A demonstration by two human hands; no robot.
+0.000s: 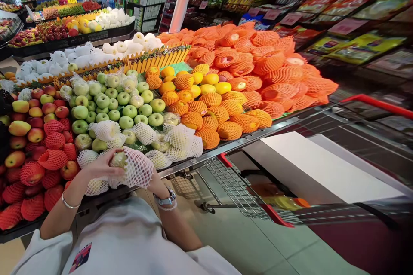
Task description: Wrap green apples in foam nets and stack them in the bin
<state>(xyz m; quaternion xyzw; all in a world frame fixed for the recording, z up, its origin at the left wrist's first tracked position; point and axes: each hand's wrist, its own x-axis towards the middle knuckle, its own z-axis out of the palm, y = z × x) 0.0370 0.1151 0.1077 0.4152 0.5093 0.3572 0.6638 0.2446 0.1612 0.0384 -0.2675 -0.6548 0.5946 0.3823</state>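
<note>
1. Fingers (111, 154) of our left hand (102, 166) curl around a pale green fruit (118, 160), with the thumb low on it, probably so that its bare side sits steady.
2. Our right hand (155, 181) is at 4 o'clock from that fruit, mostly behind a white foam net (139, 167); the mesh hides its fingers, so we cannot tell how far they close.
3. This net covers the fruit's 3 o'clock side and leaves its 9 o'clock side showing; such mesh likely cushions the skin against knocks.
4. We hold fruit and net together at the near edge of the table (226, 150), close to our white shirt (125, 232), perhaps because bent elbows give better control there.
5. From the held fruit, green apples (130, 111) lie at 12 o'clock, red apples (53, 160) at 9 and orange-netted fruit (212, 99) at 2. Grouping by kind presumably makes them easy to tell apart.
6. At 3 o'clock a shopping cart (226, 180) stands beside the table, presumably within easy reach; a white box (322, 163) shows farther out that way.
</note>
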